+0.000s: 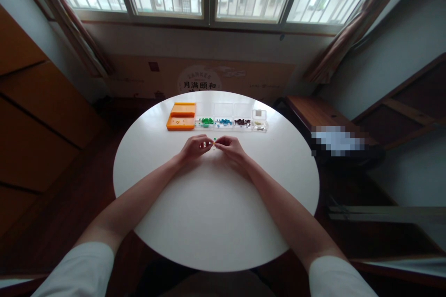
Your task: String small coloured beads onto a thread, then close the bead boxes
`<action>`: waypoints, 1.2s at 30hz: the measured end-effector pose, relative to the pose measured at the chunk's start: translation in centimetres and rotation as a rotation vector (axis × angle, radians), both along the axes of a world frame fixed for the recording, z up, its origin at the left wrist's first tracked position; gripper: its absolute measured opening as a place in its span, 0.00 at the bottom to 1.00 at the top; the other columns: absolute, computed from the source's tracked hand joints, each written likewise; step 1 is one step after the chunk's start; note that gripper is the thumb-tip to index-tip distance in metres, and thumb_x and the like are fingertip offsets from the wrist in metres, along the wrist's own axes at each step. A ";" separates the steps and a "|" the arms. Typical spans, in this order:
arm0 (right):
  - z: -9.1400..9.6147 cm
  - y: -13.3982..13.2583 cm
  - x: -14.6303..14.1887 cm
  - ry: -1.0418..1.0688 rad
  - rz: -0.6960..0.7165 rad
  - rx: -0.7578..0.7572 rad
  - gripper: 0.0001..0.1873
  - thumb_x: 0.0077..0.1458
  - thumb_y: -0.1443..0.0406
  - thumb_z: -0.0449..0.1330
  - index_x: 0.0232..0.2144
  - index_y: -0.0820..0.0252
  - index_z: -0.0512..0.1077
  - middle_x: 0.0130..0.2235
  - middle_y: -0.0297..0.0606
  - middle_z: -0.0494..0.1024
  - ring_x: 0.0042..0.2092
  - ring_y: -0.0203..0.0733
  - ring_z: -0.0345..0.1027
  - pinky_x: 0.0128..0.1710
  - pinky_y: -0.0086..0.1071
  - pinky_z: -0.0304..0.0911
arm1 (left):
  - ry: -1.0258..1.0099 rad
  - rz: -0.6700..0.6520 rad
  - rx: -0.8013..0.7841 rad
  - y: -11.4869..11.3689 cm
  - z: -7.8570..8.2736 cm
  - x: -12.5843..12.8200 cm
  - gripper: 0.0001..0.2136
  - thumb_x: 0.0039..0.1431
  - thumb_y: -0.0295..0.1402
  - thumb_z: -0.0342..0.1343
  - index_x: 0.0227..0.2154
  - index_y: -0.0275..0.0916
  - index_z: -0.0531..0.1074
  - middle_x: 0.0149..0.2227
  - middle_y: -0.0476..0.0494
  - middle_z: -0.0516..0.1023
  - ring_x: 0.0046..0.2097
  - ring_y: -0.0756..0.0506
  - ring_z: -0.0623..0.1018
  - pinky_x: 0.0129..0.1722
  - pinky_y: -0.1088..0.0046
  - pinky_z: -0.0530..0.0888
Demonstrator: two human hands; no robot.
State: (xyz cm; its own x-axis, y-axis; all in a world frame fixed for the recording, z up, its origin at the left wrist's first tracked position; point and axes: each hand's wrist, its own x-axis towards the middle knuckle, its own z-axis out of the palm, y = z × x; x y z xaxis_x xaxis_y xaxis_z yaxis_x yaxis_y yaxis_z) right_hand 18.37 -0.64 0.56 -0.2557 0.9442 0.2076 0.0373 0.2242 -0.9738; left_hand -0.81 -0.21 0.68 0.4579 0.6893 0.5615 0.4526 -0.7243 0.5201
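My left hand (199,145) and my right hand (228,146) meet fingertip to fingertip over the white table. Both are closed in a pinch around a tiny yellow piece (213,143), whose exact kind is too small to make out. A small green bit (214,139) shows just beyond the fingertips. Behind my hands stands an orange case (183,126) with its lid up and a few yellow bits inside. To its right, open clear boxes hold green pieces (206,121), blue pieces (224,122) and dark brown pieces (242,122). A smaller clear box (259,125) with pale bits ends the row.
The round white table (212,222) has its far edge just behind the boxes. Beyond it, a printed cardboard panel (139,74) leans below the barred windows. A wooden bench (299,109) stands at the right, and a brown cabinet (31,116) at the left.
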 end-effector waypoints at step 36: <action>0.7 -0.5 -0.1 -0.020 0.033 -0.001 0.15 0.38 0.58 0.66 0.26 0.63 0.74 0.26 0.36 0.75 0.29 0.35 0.66 0.30 0.30 0.61 | 0.007 0.002 0.008 0.0 -0.1 0.0 0.07 0.54 0.30 0.54 0.35 0.38 0.75 0.27 0.48 0.73 0.24 0.55 0.69 0.27 0.81 0.67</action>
State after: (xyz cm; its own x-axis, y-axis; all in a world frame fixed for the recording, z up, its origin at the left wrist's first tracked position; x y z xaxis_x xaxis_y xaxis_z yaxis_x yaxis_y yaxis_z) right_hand 18.31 -1.11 1.21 -0.2911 0.9354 0.2009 0.0497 0.2245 -0.9732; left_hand -0.77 -0.21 0.59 0.4604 0.6855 0.5640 0.4572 -0.7277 0.5113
